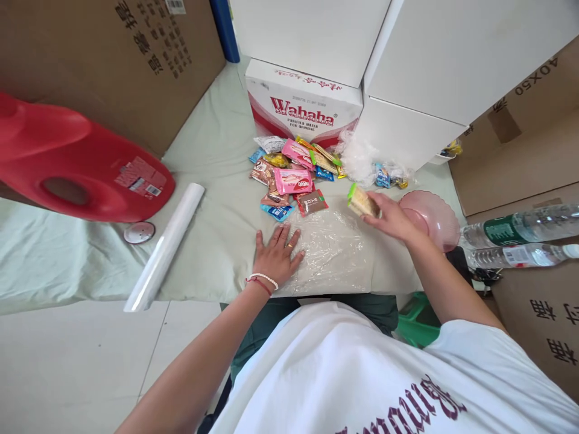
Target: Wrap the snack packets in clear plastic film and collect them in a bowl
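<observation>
A sheet of clear plastic wrap (337,253) lies spread on the cloth-covered table in front of me. My left hand (275,256) rests flat with fingers spread on the left edge of that sheet. Above the sheet's right side, my right hand (391,217) grips a packaged snack (359,201) with a green end and a pale yellow middle. A pile of wrapped snacks lies just beyond the sheet, among them a pink packet (293,181), a brown-and-red packet (312,202) and a blue packet (277,212).
A roll of plastic wrap (165,247) and a red jug (85,163) stand left. Behind the snacks are a Wahaha carton (303,108) and crumpled clear plastic (359,158). A pink glass bowl (434,220) and plastic bottles (520,256) are at right.
</observation>
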`<action>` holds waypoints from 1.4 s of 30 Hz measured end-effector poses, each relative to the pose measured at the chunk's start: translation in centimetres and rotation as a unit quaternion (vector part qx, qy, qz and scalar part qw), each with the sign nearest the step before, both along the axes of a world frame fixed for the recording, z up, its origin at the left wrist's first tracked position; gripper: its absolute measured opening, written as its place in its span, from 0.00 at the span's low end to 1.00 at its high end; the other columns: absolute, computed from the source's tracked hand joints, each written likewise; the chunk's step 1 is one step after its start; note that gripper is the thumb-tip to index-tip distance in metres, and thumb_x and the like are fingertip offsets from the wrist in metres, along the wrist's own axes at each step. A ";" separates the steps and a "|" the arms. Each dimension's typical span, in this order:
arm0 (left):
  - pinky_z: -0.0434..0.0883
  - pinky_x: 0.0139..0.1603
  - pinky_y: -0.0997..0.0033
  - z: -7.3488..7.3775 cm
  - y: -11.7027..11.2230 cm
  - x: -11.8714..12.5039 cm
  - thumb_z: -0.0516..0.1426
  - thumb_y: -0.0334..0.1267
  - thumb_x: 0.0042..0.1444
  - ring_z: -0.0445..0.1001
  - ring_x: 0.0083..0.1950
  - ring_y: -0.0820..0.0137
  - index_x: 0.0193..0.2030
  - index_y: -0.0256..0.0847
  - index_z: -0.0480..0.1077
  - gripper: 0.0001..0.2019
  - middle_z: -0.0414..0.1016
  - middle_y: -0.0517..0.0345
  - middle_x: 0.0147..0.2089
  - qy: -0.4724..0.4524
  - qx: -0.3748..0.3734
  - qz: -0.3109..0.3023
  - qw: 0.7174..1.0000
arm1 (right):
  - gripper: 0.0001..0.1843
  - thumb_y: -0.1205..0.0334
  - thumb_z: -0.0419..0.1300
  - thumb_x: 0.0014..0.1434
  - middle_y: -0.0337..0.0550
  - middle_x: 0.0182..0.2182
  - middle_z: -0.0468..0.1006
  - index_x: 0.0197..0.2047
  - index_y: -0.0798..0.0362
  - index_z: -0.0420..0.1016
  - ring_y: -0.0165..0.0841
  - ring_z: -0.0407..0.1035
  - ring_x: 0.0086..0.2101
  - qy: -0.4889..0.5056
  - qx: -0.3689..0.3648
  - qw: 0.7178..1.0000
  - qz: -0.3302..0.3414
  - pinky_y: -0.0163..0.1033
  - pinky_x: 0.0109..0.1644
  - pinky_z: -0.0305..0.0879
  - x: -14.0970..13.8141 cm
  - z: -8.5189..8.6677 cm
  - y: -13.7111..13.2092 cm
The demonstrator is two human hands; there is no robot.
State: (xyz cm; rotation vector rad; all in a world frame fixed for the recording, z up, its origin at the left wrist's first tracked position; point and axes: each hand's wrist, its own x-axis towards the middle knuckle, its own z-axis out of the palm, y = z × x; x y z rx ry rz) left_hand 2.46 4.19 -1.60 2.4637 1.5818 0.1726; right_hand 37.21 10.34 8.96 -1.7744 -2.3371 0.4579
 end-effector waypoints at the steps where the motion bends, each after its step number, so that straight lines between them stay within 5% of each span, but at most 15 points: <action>1: 0.32 0.76 0.25 0.1 0.0 0.0 0.42 0.55 0.72 0.49 0.81 0.53 0.78 0.48 0.54 0.32 0.46 0.48 0.82 -0.001 -0.002 -0.001 1.000 | 0.39 0.49 0.62 0.63 0.57 0.60 0.73 0.72 0.53 0.61 0.49 0.69 0.55 0.021 -0.019 0.998 0.049 0.52 0.60 0.65 -1.3 0.2 -0.7; 5: 0.33 0.75 0.24 0.1 0.2 -0.1 0.38 0.50 0.74 0.49 0.81 0.54 0.78 0.47 0.53 0.30 0.46 0.48 0.81 -0.004 -0.009 -0.003 1.000 | 0.37 0.57 0.66 0.61 0.56 0.56 0.75 0.71 0.55 0.64 0.47 0.68 0.53 0.003 -0.081 0.977 0.195 0.48 0.57 0.67 -7.4 -0.5 -3.0; 10: 0.33 0.77 0.26 -0.3 0.3 -0.1 0.35 0.44 0.74 0.49 0.81 0.56 0.80 0.41 0.47 0.31 0.48 0.47 0.81 -0.008 -0.009 0.004 1.000 | 0.36 0.63 0.68 0.61 0.56 0.59 0.72 0.71 0.52 0.65 0.48 0.64 0.56 -0.089 -0.084 0.967 0.225 0.50 0.60 0.64 -11.1 -3.3 -3.5; 15: 0.33 0.77 0.26 -0.6 0.2 -0.1 0.37 0.45 0.73 0.49 0.81 0.56 0.79 0.42 0.51 0.30 0.49 0.47 0.81 0.000 -0.001 0.002 1.000 | 0.34 0.59 0.69 0.62 0.56 0.61 0.70 0.69 0.51 0.68 0.48 0.63 0.57 -0.029 -0.058 0.977 0.204 0.52 0.62 0.64 -9.7 -4.4 -3.3; 20: 0.34 0.76 0.25 -0.4 0.2 -0.1 0.37 0.46 0.73 0.50 0.81 0.55 0.78 0.44 0.53 0.30 0.49 0.48 0.81 0.004 0.000 0.004 1.000 | 0.27 0.58 0.49 0.74 0.54 0.54 0.78 0.72 0.54 0.65 0.43 0.71 0.52 0.111 -0.042 0.985 0.125 0.49 0.58 0.67 -6.8 -3.5 -2.4; 24: 0.33 0.76 0.25 -0.4 0.2 0.0 0.38 0.46 0.73 0.50 0.81 0.55 0.78 0.45 0.53 0.29 0.49 0.48 0.81 -0.002 -0.001 0.006 1.000 | 0.24 0.56 0.49 0.75 0.50 0.53 0.80 0.67 0.52 0.72 0.39 0.74 0.51 0.171 -0.108 0.960 0.192 0.43 0.57 0.68 -6.7 -3.1 -1.5; 29: 0.34 0.76 0.25 -0.4 0.1 0.0 0.38 0.45 0.73 0.50 0.81 0.54 0.78 0.46 0.54 0.29 0.50 0.46 0.81 -0.010 0.000 0.007 1.000 | 0.20 0.58 0.54 0.73 0.53 0.53 0.79 0.62 0.52 0.78 0.43 0.68 0.53 0.051 -0.090 0.968 0.228 0.49 0.60 0.62 -9.4 -3.9 -1.5; 33: 0.34 0.76 0.24 -0.4 0.1 -0.1 0.38 0.45 0.73 0.49 0.81 0.55 0.78 0.45 0.53 0.29 0.49 0.47 0.81 -0.006 0.001 0.001 1.000 | 0.28 0.47 0.63 0.67 0.55 0.59 0.74 0.66 0.51 0.73 0.48 0.61 0.58 -0.052 -0.063 0.970 0.230 0.52 0.61 0.57 -11.0 -3.8 -2.4; 36: 0.33 0.76 0.25 -0.3 0.1 -0.1 0.38 0.45 0.73 0.49 0.81 0.56 0.78 0.45 0.53 0.29 0.48 0.48 0.81 -0.005 -0.002 0.003 1.000 | 0.35 0.48 0.68 0.63 0.56 0.59 0.73 0.69 0.52 0.68 0.49 0.60 0.58 -0.106 -0.062 0.963 0.240 0.51 0.60 0.56 -11.3 -3.6 -3.3; 42: 0.34 0.77 0.25 -0.5 0.2 -0.1 0.38 0.45 0.73 0.50 0.81 0.54 0.79 0.46 0.49 0.30 0.48 0.48 0.81 -0.014 -0.001 0.006 1.000 | 0.33 0.51 0.67 0.65 0.57 0.59 0.73 0.68 0.53 0.67 0.49 0.63 0.55 -0.141 -0.064 0.971 0.180 0.51 0.58 0.57 -10.1 -3.8 -4.7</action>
